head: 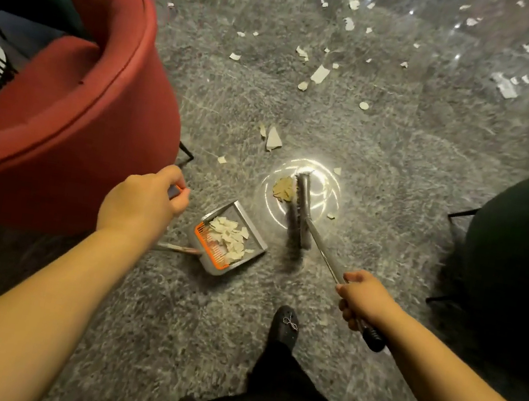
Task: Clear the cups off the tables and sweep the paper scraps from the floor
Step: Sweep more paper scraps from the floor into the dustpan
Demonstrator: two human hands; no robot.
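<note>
The left hand (143, 203) is gripping the dustpan handle (177, 190) while the right hand (363, 299) is clutching the broom (301, 211). The dustpan (227, 239) is holding some paper scraps (228, 234), but many scraps (319, 74) are lying across the floor (402, 153) beyond; sweeping looks partly done.

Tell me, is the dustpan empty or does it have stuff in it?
Not empty. The dustpan on the floor holds a pile of pale paper scraps, heaped beside its orange comb.
</note>
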